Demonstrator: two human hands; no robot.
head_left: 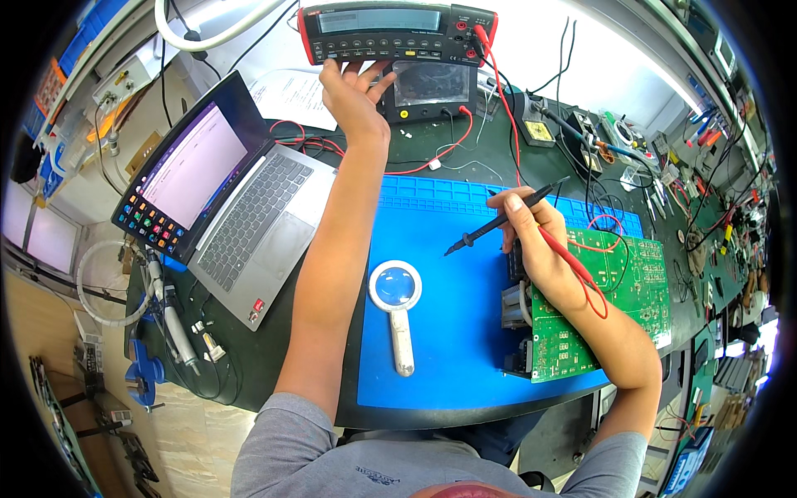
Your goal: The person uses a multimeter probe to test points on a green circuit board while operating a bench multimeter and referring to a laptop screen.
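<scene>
My left hand (pixel 357 95) reaches up to the bench multimeter (pixel 390 35), a black unit with red ends and a wide display. Its fingers are spread, with the tips at the lower left of the front panel. Held in my right hand (pixel 531 236) are two test probes: the black probe (pixel 490 226) slants across the fingers, and the red probe (pixel 569 253) lies against the palm side. Below that hand and forearm is a green circuit board (pixel 614 307) with dark parts along its left side. A white-handled magnifying glass (pixel 401 344) lies on the blue mat (pixel 457 332).
An open laptop (pixel 257 220) stands at the left. Under the multimeter sits a second black instrument (pixel 427 90) with red and black leads. A soldering iron stand (pixel 535 124) is behind the mat. Tools and cables crowd the right side. A blue clamp (pixel 145 371) grips the left edge.
</scene>
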